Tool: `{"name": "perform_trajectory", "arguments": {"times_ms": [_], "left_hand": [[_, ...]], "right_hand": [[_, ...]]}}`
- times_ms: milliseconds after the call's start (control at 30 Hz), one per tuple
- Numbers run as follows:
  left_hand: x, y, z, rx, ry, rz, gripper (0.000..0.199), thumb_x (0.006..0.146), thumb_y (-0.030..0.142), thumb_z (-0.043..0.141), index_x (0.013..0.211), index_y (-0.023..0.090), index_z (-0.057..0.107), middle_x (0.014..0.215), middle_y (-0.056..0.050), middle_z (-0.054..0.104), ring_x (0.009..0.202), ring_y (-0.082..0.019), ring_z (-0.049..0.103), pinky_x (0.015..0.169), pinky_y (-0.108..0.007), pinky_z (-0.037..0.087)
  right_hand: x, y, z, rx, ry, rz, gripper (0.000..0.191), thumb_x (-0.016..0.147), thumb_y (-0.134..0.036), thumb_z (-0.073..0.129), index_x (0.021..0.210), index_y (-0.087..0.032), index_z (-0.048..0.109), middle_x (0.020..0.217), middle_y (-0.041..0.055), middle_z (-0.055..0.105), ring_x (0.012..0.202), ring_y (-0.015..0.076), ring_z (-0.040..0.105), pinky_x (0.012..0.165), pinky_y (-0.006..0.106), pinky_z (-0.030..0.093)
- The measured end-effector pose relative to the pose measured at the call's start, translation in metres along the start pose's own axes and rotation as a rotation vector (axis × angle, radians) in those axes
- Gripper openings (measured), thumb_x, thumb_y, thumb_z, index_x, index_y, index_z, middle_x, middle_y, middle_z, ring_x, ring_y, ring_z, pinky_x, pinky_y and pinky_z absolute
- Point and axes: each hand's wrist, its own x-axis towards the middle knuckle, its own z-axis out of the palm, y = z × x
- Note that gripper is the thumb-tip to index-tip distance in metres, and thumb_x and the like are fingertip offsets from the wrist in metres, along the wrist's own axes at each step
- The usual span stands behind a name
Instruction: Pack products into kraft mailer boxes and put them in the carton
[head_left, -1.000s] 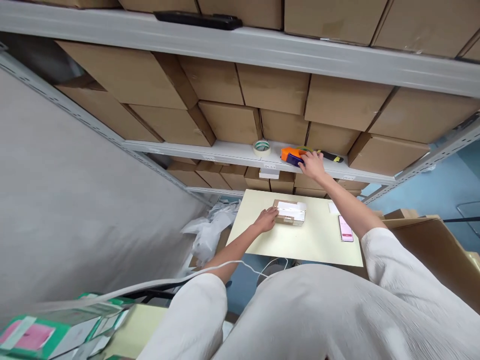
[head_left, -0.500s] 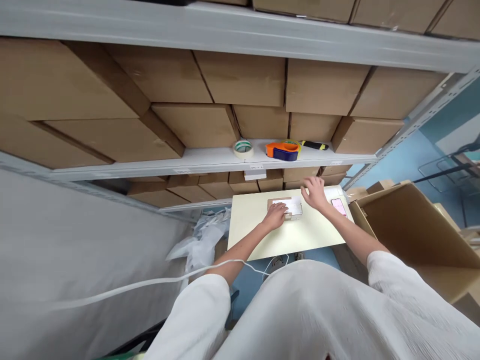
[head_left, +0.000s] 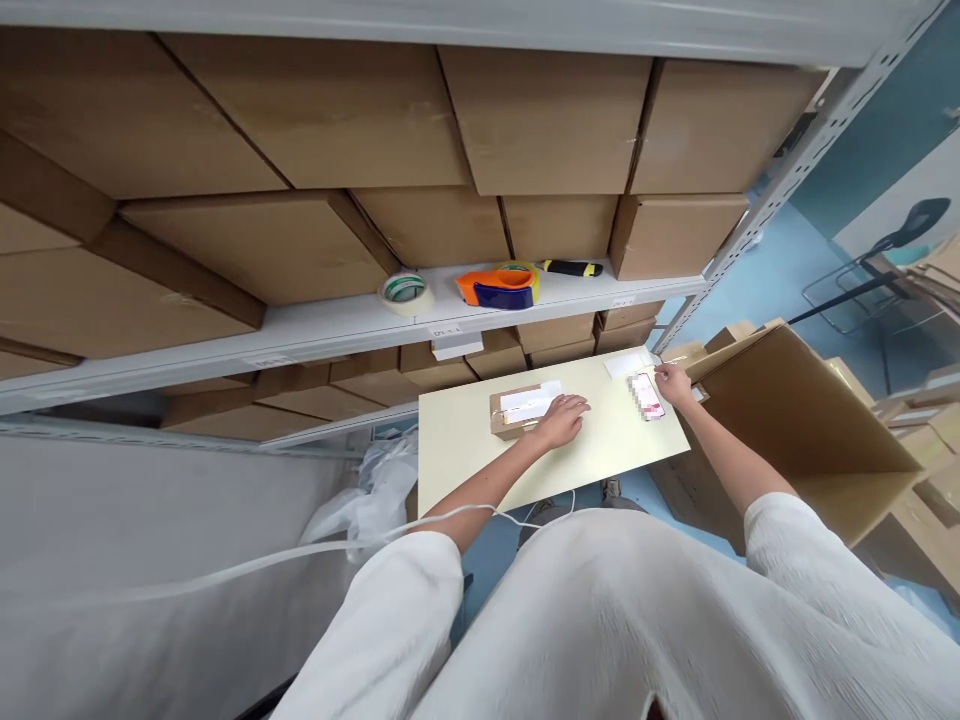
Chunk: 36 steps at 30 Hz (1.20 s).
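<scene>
On the tabletop (head_left: pixel 469 465) sit one labelled cardboard box (head_left: pixel 513 410) and one phone (head_left: pixel 649 397); left hand (head_left: pixel 561 422) by the box, fingers outstretched; right hand (head_left: pixel 673 383) by the phone, its fingers' grip I can't tell.

Cannot see lower right corner of small carton (head_left: pixel 514 430), covered by left grip (head_left: pixel 562 421). Cannot confirm contents of right grip (head_left: pixel 673 384), too small to tell. Cannot read phone screen (head_left: pixel 649 398), partly pixelated, or left shelf tag (head_left: pixel 268 361), blurred. Find upper shelf beam (head_left: pixel 450 25) cut off by top edge.
</scene>
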Motion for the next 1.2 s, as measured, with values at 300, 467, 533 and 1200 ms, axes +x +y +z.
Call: {"name": "perform_trajectory", "arguments": {"times_ms": [300,467,533,1200], "left_hand": [[0.064,0.022,0.037,-0.034,0.049,-0.151,0.048,0.095,0.011,0.051,0.136,0.023,0.071,0.148,-0.010,0.069,0.144,-0.028,0.059,0.125,-0.051,0.043],[0.086,0.027,0.052,-0.059,0.062,-0.258,0.046,0.097,0.012,0.051,0.138,0.022,0.070,0.151,-0.011,0.067,0.144,-0.027,0.059,0.126,-0.049,0.044],[0.091,0.028,0.058,-0.068,0.066,-0.294,0.046,0.098,0.013,0.051,0.139,0.021,0.070,0.152,-0.011,0.067,0.145,-0.027,0.059,0.125,-0.049,0.045],[0.090,0.022,0.086,-0.172,0.044,-0.376,0.048,0.096,0.012,0.053,0.140,0.023,0.071,0.151,-0.009,0.067,0.141,-0.028,0.061,0.122,-0.047,0.049]], "right_hand": [[0.076,0.043,0.009,-0.086,-0.234,-0.214,0.040,0.102,-0.024,0.051,0.134,-0.018,0.073,0.145,0.0139,0.071,0.133,0.0304,0.065,0.111,0.040,0.050],[0.116,0.039,0.034,-0.089,-0.360,-0.235,0.043,0.104,-0.025,0.050,0.141,-0.018,0.070,0.148,0.0129,0.069,0.134,0.0279,0.065,0.111,0.036,0.051],[0.129,0.038,0.044,-0.095,-0.399,-0.197,0.047,0.104,-0.027,0.049,0.147,-0.017,0.066,0.149,0.0135,0.068,0.135,0.0279,0.064,0.111,0.036,0.051],[0.143,0.001,0.108,-0.365,-0.587,-0.282,0.066,0.104,-0.042,0.049,0.166,-0.023,0.043,0.182,0.0196,0.019,0.163,0.0419,0.027,0.124,0.064,0.032]]}}
